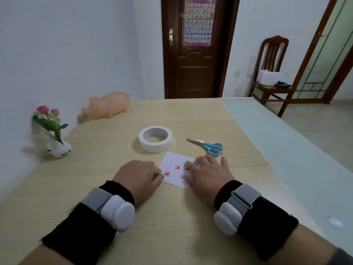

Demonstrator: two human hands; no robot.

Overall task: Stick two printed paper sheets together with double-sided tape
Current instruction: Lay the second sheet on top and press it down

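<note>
Your right grip [208, 173] lies released, fingers straight and spread flat on the right part of the printed paper sheet [174, 169]. It presses the sheet to the table [191, 115] so it cannot slide. Your left grip [141, 176] sits at the sheet's left edge with fingers curled under the knuckles. From the head view you cannot tell whether they pinch that edge or only bear down on it. Either way, the two together look like a hold for smoothing or aligning paper.

Only one outline with red prints shows, so whether a second sheet lies beneath is unclear. If it does, the joining is likely near its end. The double-sided tape roll [155, 139] lies flat just beyond the sheet, and the blue-handled scissors [207, 147] lie beside it to the right. Both are untouched yet within easy reach for another strip. Farther left, near the wall, stand a pink pig toy [109, 105] and a small flower vase [59, 150], well apart from the work.
</note>
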